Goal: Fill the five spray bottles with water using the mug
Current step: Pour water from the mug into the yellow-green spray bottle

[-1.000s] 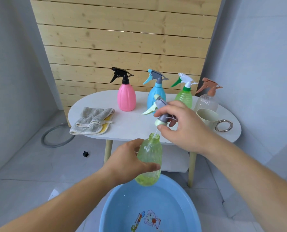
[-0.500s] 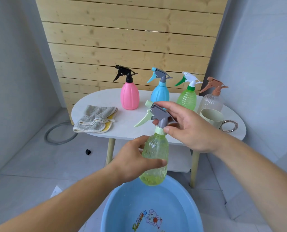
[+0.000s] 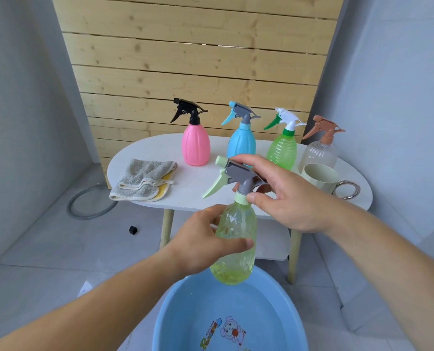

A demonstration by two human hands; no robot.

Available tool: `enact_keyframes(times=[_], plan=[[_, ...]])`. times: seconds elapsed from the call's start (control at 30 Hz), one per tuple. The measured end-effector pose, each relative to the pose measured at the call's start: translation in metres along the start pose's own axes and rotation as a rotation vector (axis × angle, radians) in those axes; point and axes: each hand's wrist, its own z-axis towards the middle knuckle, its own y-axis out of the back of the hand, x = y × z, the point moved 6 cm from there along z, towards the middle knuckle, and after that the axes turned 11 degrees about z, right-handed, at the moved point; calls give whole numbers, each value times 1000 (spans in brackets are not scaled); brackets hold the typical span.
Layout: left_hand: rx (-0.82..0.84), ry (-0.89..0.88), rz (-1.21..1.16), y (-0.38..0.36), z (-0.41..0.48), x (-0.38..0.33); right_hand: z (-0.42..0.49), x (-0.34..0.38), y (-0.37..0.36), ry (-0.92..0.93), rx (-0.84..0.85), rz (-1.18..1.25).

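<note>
A bottle [image 3: 238, 264] is gripped by the fingers [image 3: 237, 243] of the left hand [image 3: 198, 245] and right hand [image 3: 289, 201], above a basin [image 3: 172, 315]. Beyond the fingers, four bottles [image 3: 241, 146] are lined on a table [image 3: 193, 196], a mug [image 3: 317, 177] rightward, a cloth [image 3: 142, 181] leftward.

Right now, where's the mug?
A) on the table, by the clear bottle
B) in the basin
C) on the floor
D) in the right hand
A: the mug stands on the table just in front of the clear bottle, while the left hand and the right hand both hold the pale bottle.
</note>
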Motion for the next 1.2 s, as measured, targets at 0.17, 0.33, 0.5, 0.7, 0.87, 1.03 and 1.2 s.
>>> enact_keyframes(times=[0.17, 0.33, 0.5, 0.7, 0.87, 1.03, 1.2], plan=[[3, -13, 1, -2, -1, 0, 1, -3, -3, -5, -14, -36], [3, -14, 3, -2, -2, 0, 2, -3, -9, 72, -80, -19], [-24, -9, 14, 4, -1, 1, 4, -7, -7, 42, -78, 100], [-13, -11, 18, 0, -3, -2, 3, -9, -10, 29, -140, 95], [-46, -20, 44, 5, -1, -1, 5, -9, -5, 16, -59, 152], [-69, -6, 76, -1, -1, 4, 6, -13, -9, 44, -173, 96], [-80, -23, 90, 3, 1, 4, 4, -13, -8, 33, -121, 124]])
